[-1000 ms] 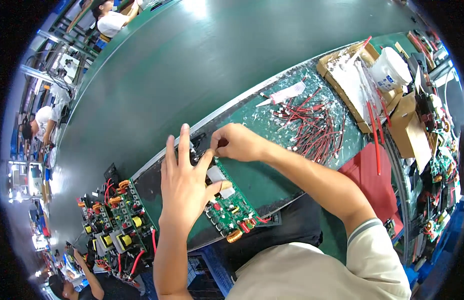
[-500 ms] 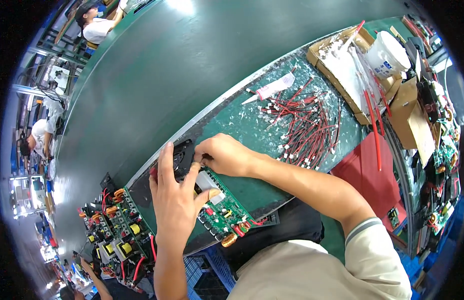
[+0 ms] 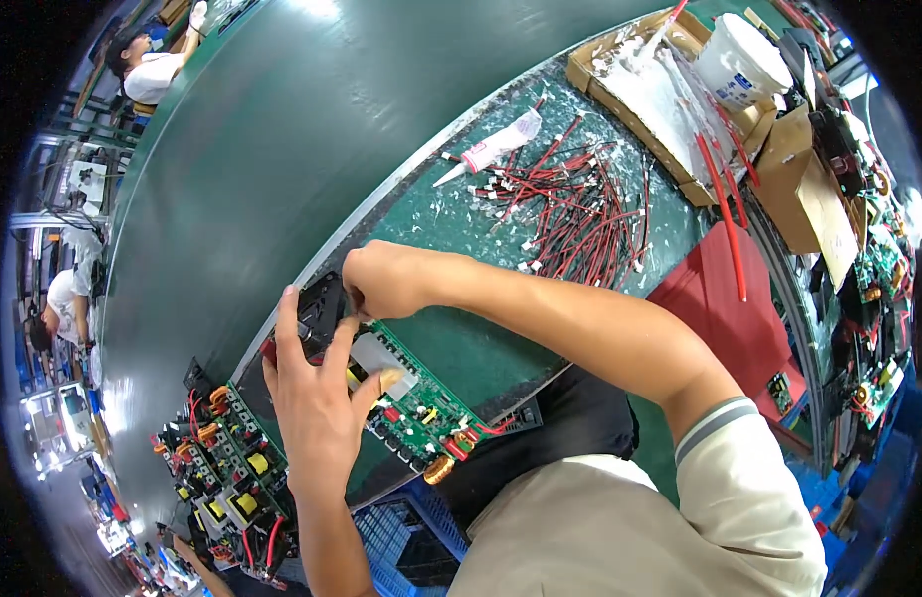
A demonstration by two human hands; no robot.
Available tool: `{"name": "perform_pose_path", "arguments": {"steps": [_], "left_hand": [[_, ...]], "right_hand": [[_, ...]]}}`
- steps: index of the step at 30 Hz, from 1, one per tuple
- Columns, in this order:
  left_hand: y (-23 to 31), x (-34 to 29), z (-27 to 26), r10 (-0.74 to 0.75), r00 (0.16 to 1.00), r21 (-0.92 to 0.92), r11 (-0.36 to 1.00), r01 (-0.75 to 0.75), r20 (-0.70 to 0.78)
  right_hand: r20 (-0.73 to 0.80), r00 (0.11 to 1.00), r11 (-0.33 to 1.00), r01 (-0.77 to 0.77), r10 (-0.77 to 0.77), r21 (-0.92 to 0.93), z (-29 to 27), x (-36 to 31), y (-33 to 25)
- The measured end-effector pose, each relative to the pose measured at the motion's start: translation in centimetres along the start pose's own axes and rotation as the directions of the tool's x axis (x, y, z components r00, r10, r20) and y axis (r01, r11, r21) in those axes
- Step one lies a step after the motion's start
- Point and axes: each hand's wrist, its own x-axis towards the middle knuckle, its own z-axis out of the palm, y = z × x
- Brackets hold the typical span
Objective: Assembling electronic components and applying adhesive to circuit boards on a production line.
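Observation:
A green circuit board [image 3: 446, 406] with a white block, capacitors and a copper coil lies at the near edge of the bench. At its far left end stands a black slotted part [image 3: 323, 301], perhaps a fan or end panel. Over the board's left side my left hand [image 3: 320, 408] lies with fingers spread, fingertips by the black part and thumb on or just above the white block. My right hand [image 3: 386, 279] is closed, fingers curled down against the black part's right side. What those fingers pinch is hidden.
Several populated boards [image 3: 227, 468] crowd the left. Beyond my right arm lie red-black wires [image 3: 590, 214] and a glue tube [image 3: 496, 144]. A cardboard tray [image 3: 635, 109], white bucket [image 3: 744, 62] and red sheet [image 3: 725, 289] are at right. A blue crate [image 3: 386, 542] sits below the bench.
The whole view has shifted, so the bench and its things sit further left and mostly higher. Both hands keep nearly the same places on the board and black part.

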Motion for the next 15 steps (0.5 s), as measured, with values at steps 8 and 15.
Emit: {"name": "perform_pose_path", "arguments": {"steps": [8,15], "left_hand": [[0.1,-0.1,0.1,0.01,1.0,0.009,1.0,-0.011,0.005],[0.1,0.2,-0.1,0.033,0.999,0.014,0.999,-0.033,0.002]], "right_hand": [[-0.025,1.0,0.992,-0.005,0.002,-0.127,0.2,-1.2,-1.5],[0.022,0.99,0.975,-0.135,0.141,-0.176,0.2,0.6,-2.1]]}}
